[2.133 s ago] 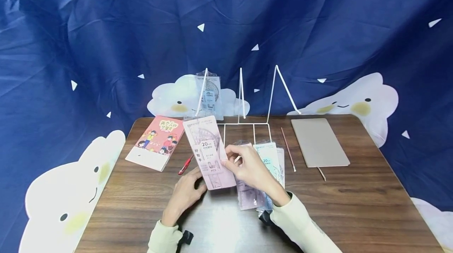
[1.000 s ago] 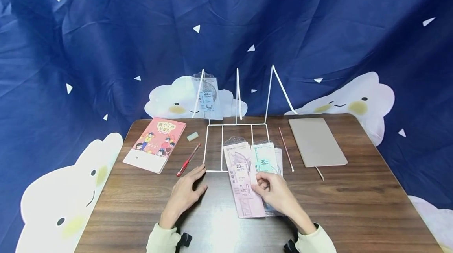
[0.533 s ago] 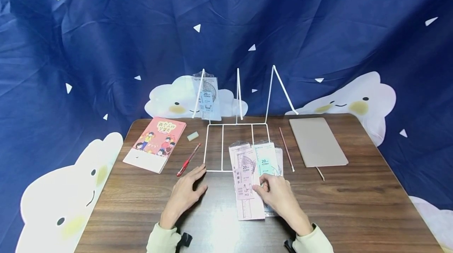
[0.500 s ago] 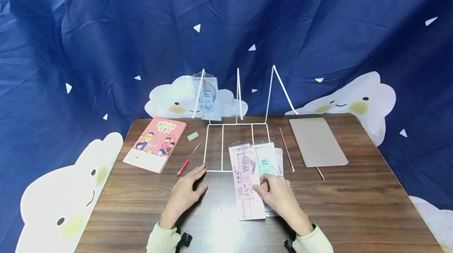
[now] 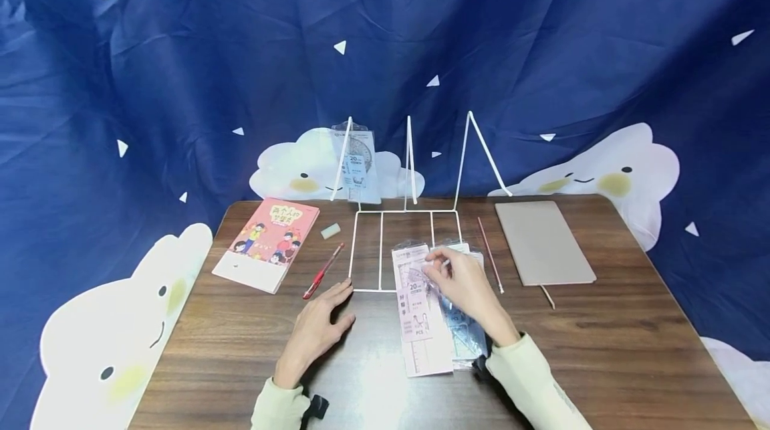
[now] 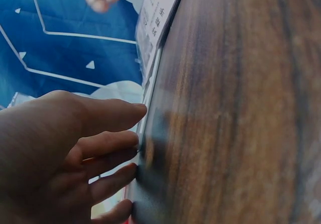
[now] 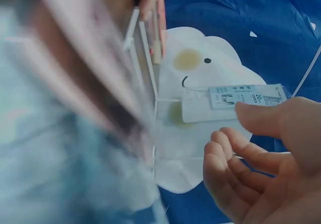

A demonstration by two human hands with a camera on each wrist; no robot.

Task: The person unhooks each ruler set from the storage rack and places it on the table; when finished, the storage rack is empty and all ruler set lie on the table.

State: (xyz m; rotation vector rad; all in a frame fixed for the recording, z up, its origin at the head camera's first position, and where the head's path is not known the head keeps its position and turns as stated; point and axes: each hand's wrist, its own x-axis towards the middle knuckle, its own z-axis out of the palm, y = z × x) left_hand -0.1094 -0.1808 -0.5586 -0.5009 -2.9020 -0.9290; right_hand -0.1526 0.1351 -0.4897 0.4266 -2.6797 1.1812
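Observation:
In the head view my right hand (image 5: 462,283) hovers over the packaged ruler sets, fingers loosely bent. The right wrist view shows thumb and fingers (image 7: 215,156) apart with nothing between them. Below lies a pink ruler set (image 5: 415,343) in clear plastic, on top of another pink one. Beside it a blue-green ruler set (image 5: 466,336) is partly covered by my hand. My left hand (image 5: 315,326) rests on the table, fingers spread, fingertips at the front left corner of the white wire rack (image 5: 367,291).
A blue ruler set (image 5: 359,169) hangs on the rack's left hook. Left of the rack are a red pen (image 5: 319,279), an eraser (image 5: 330,231) and a pink booklet (image 5: 271,243). A pencil (image 5: 490,253) and a grey notebook (image 5: 544,243) lie to the right.
My right hand laid the pink ruler set down on the other pink one, let go, and rose away toward the rack. The left hand stays by the rack corner.

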